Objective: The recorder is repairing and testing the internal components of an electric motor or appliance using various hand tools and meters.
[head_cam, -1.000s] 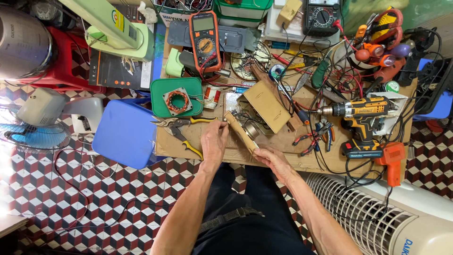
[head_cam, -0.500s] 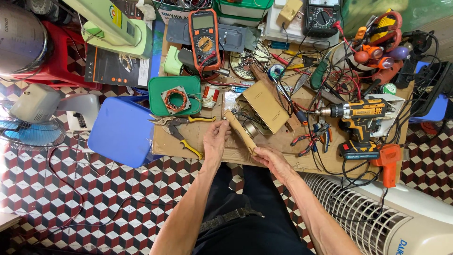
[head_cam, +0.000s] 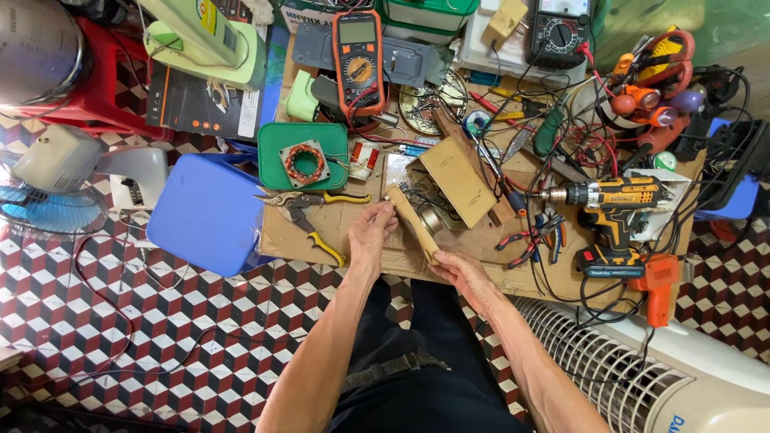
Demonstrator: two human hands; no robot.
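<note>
A slim tan wooden stick (head_cam: 411,221) lies slanted over the low cardboard-topped work table (head_cam: 281,236). My right hand (head_cam: 464,273) grips its near end. My left hand (head_cam: 373,231) rests with its fingertips on the stick's far end, next to a small brown cardboard box (head_cam: 455,181) with a round metal part beside it. Yellow-handled snips (head_cam: 309,220) lie just left of my left hand.
A green tray holding a copper-wound stator (head_cam: 305,163) sits behind the snips; an orange multimeter (head_cam: 358,60) lies farther back. A yellow cordless drill (head_cam: 611,210), pliers and tangled wires crowd the right. A blue stool (head_cam: 208,212), a small fan (head_cam: 48,204) and a white tower fan (head_cam: 642,369) stand around.
Both hands stay on the wooden stick; the view has shifted slightly, nothing else has visibly moved.
</note>
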